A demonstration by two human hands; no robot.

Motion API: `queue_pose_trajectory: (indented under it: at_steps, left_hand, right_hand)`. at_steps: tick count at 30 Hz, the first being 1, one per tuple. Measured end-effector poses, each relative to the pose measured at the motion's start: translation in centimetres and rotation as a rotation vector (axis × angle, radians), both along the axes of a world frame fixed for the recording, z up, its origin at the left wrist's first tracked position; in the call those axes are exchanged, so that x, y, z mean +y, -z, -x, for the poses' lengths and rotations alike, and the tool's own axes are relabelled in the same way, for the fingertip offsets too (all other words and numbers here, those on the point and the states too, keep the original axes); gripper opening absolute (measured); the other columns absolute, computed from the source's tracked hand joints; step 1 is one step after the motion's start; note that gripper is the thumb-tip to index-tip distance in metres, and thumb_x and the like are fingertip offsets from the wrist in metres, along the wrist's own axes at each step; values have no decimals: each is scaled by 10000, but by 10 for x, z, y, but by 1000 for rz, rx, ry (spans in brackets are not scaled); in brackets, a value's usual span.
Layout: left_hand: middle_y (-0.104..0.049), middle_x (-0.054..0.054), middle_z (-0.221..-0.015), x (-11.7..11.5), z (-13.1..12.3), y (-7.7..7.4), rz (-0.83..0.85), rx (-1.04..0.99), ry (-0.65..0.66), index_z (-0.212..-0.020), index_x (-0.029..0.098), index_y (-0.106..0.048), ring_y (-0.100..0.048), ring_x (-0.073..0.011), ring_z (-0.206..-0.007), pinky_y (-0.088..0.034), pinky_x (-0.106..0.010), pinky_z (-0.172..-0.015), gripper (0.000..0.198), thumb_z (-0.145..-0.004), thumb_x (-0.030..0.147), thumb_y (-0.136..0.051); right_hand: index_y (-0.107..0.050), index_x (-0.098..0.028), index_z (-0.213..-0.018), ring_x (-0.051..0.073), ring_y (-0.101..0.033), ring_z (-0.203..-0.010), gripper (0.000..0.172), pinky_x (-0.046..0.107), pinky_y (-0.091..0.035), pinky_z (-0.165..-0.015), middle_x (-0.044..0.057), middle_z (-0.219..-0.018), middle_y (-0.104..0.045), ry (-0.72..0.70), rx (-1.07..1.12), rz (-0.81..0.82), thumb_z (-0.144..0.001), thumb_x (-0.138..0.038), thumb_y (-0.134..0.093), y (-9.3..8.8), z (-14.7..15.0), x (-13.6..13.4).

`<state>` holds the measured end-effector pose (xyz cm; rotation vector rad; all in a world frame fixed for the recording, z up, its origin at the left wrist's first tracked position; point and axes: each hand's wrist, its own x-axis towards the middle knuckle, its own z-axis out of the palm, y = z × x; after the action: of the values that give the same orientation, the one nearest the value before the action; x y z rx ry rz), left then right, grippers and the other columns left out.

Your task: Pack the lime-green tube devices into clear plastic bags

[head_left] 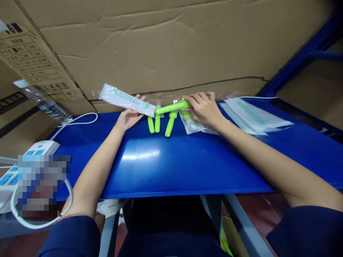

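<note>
i count four green pieces (169, 116) at the blue table's (187, 164) far edge, my right hand (203, 107) pinching one, my left hand (128, 116) holding a clear pouch (124, 100), near half open.

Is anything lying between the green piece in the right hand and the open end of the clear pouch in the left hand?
Nothing visible: the green piece in the right hand already reaches the pouch mouth held by the left hand.

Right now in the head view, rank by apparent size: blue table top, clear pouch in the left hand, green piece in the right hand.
1. Blue table top, by far the largest.
2. Clear pouch, held in the left hand.
3. Green piece, gripped by the right hand, clearly shorter than the pouch.
</note>
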<state>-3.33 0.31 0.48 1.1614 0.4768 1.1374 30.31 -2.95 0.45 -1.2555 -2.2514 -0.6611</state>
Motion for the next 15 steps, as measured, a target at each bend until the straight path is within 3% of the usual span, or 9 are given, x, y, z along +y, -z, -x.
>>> queue_pose_trajectory:
  at_steps: [7, 15]
  left_hand:
    - [-464, 7, -1603, -2, -2, -4, -13, -16, -42, -1358, 309, -572, -353, -278, -1533, -300, -466, -1257, 678, -698, 156, -614]
    - [-517, -8, -1563, -9, -21, -2, -2, -2, 31, -1391, 282, -563, -404, -284, -1504, -293, -494, -1266, 731, -685, 102, -628]
  right_hand:
    - [-578, -127, -1309, 353, -567, -1093, 422, 507, -340, -958, 178, -1193, -673, -55, -9, -60, -1013, -409, -476, 3, 7, -3]
    - [-579, -144, -1252, 323, -598, -1032, 444, 442, -346, -922, 156, -1124, -704, -141, 10, -57, -1017, -509, -485, 6, 21, -14]
